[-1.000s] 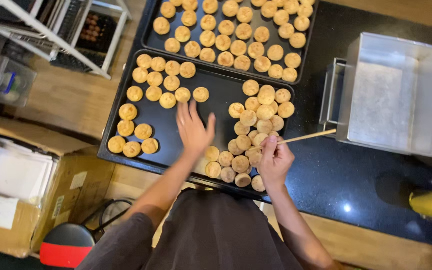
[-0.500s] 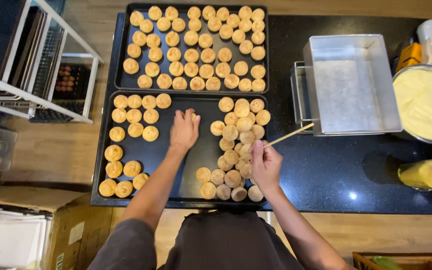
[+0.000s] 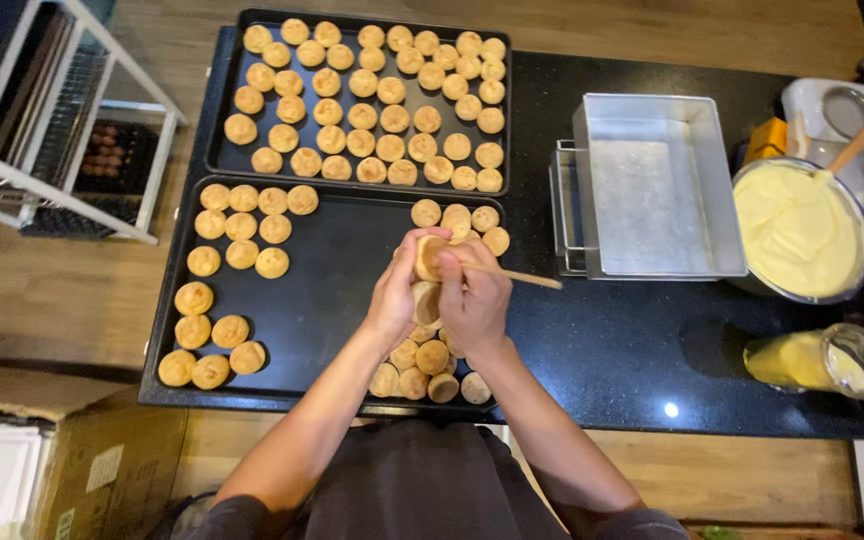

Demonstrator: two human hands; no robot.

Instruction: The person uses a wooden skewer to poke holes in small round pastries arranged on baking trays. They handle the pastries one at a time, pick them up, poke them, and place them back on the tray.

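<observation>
Golden-brown choux puffs fill 2 black baking trays on a black countertop (image 3: pixel 612 350). The left hand (image 3: pixel 397 295) is closed around 1 puff (image 3: pixel 428 256), the fingers curled about its side so that it stays steady above the near tray (image 3: pixel 332 300). The right hand (image 3: pixel 474 298) pinches a thin wooden stick (image 3: pixel 512 273) between thumb and fingers, and the tip of the stick meets the puff; I judge that the puff is held tilted toward the stick so the tip can enter its side or bottom. Under both hands lies a loose pile of puffs (image 3: pixel 430 365) at the right part of the near tray, while neat rows (image 3: pixel 237 235) sit apart at its left part, perhaps to keep 2 groups separated. The far tray (image 3: pixel 220 120) is packed with rows of puffs. To the right stand an empty rectangular metal pan (image 3: pixel 652 190) on a wire rack, then a round bowl of pale yellow cream (image 3: pixel 797 230) with a wooden handle in it, and a piping bag of cream (image 3: pixel 817 360) lying near the counter edge, all within easy reach of the right hand.
</observation>
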